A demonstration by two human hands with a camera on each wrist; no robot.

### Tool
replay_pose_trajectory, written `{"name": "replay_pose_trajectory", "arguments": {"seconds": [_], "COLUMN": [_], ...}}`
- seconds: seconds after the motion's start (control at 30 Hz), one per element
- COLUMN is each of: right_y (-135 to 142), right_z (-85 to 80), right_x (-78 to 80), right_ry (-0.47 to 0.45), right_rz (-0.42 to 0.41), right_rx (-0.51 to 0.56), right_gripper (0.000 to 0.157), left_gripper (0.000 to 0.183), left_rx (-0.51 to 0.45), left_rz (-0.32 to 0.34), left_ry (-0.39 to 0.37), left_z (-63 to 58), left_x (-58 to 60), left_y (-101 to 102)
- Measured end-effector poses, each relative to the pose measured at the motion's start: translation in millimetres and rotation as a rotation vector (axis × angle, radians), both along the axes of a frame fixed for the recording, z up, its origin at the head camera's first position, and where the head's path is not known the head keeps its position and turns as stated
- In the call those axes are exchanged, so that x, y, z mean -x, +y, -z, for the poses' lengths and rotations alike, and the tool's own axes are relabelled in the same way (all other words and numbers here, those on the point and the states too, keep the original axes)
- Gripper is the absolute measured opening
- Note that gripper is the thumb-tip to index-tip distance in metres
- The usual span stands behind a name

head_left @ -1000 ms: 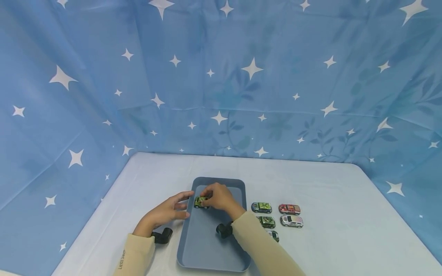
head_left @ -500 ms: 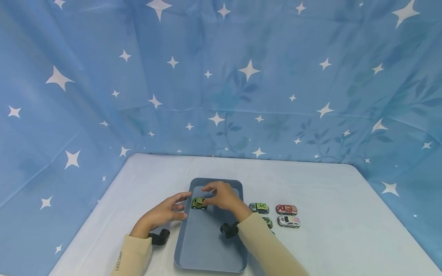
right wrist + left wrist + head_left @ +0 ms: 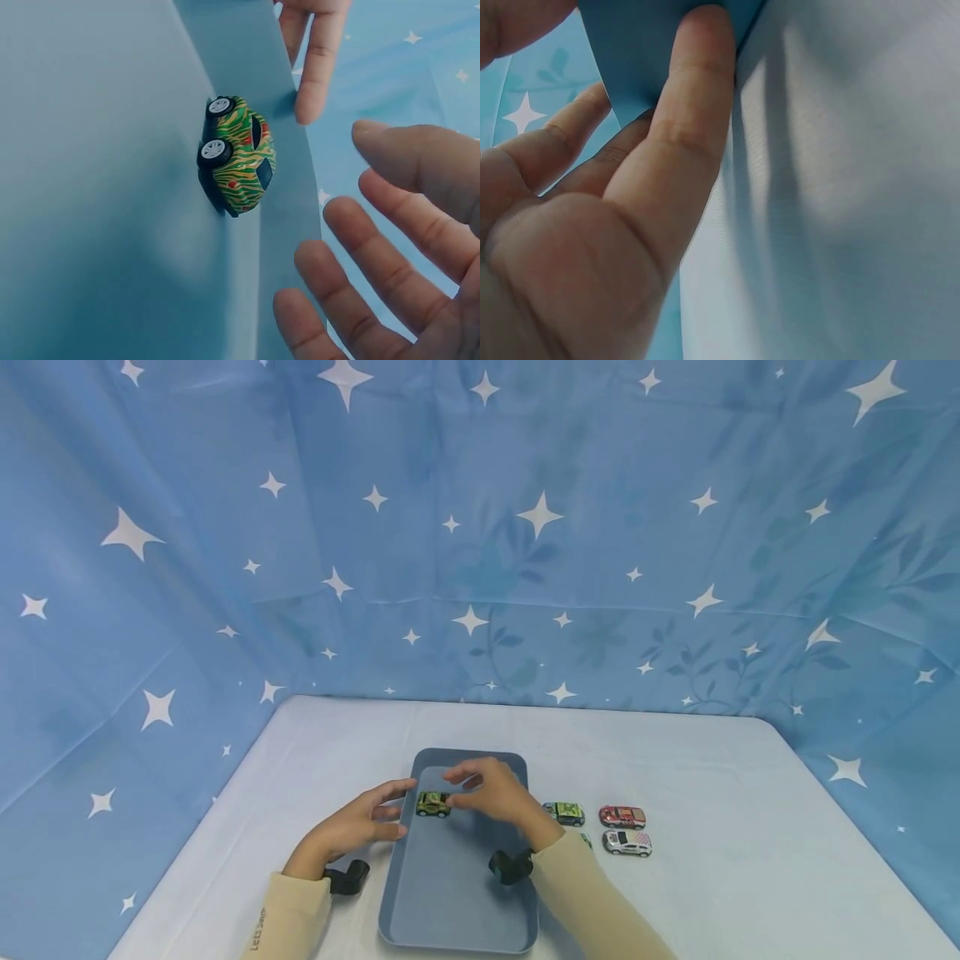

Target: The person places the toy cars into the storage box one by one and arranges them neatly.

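A green-and-yellow striped toy car (image 3: 432, 804) stands on its wheels in a blue-grey tray (image 3: 459, 893), near the left wall toward the far end. Just right of the car, my right hand (image 3: 497, 795) hovers over the tray with fingers spread. The right wrist view shows a gap between those fingers and the toy car (image 3: 244, 159). My left hand (image 3: 351, 823) is at the tray's left rim, fingers loosely extended. In the left wrist view, one straight finger of the left hand (image 3: 660, 150) rests against the outside of the tray wall (image 3: 634, 56).
Right of the tray, on the white tabletop (image 3: 720, 860), stand a red toy car (image 3: 622, 816), a white toy car (image 3: 627, 842) and a green-blue toy car (image 3: 567, 812). Another car is mostly hidden by the right sleeve (image 3: 592, 889). A starry blue curtain (image 3: 420, 568) hangs behind.
My right hand has let go of the green striped car and drawn back a little to the right, its fingers opening. The car stays in the tray. My left hand keeps its place.
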State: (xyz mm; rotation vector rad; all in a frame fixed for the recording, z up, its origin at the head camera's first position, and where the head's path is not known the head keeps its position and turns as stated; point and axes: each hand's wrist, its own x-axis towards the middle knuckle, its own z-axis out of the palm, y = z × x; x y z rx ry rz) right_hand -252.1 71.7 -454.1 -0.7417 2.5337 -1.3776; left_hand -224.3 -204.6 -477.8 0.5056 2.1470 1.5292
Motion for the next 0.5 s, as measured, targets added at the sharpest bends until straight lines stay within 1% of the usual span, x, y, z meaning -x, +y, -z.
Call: {"name": "replay_pose_trajectory", "arguments": {"seconds": [0.33,0.5], "right_y": [16.4,24.9], "right_z": [-3.8,-5.6], "right_x": [-3.9,-5.4], "right_ry": [-0.083,-0.100], "right_rz": [-0.091,-0.130], "right_rx": [0.153,0.200], "right_gripper": [0.036,0.041], "left_gripper": [0.078,0.079], "left_rx": [0.002,0.005], "left_rz": [-0.006,-0.007], "left_ry": [-0.001,0.002], "left_z": [-1.2,-1.3], "left_x": [-1.0,-0.9], "left_y": [0.9,1.2]}}
